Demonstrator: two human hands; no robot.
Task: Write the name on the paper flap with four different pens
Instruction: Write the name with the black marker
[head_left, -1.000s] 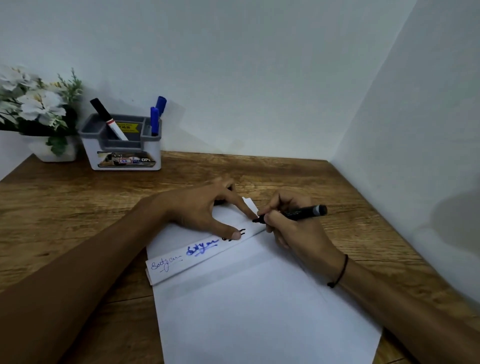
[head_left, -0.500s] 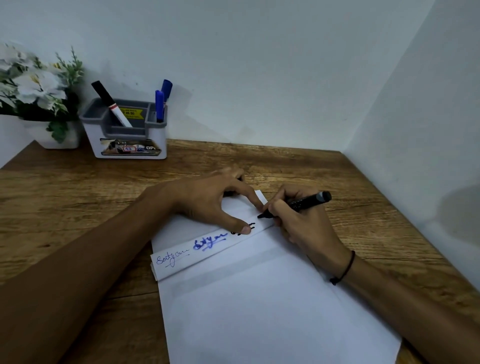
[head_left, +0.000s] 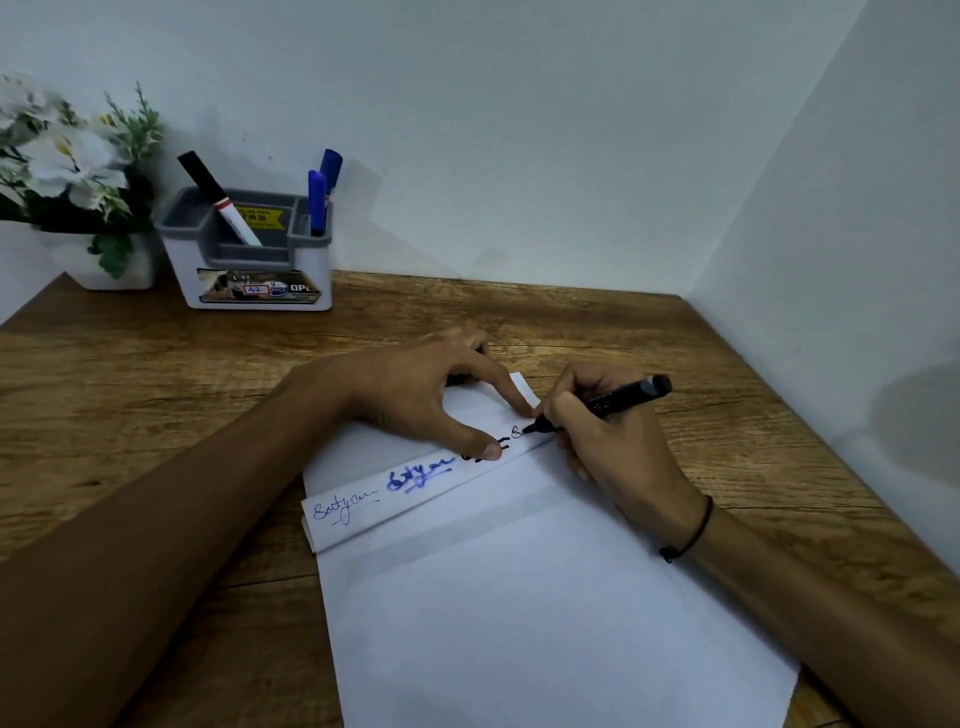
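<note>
We pin the flap (head_left: 415, 499) with our left hand (head_left: 426, 395); right hand (head_left: 608, 441) fingers grip the pen (head_left: 608, 402), starting the fourth name; next, careful strokes.

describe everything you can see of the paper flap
The flap is a narrow white strip folded over along the top edge of the sheet, running diagonally on the desk. It bears a thin blue name, a bolder blue one, then black writing partly hidden. The left hand presses it with thumb and forefinger; the pen in the right hand touches it by its far end.
</note>
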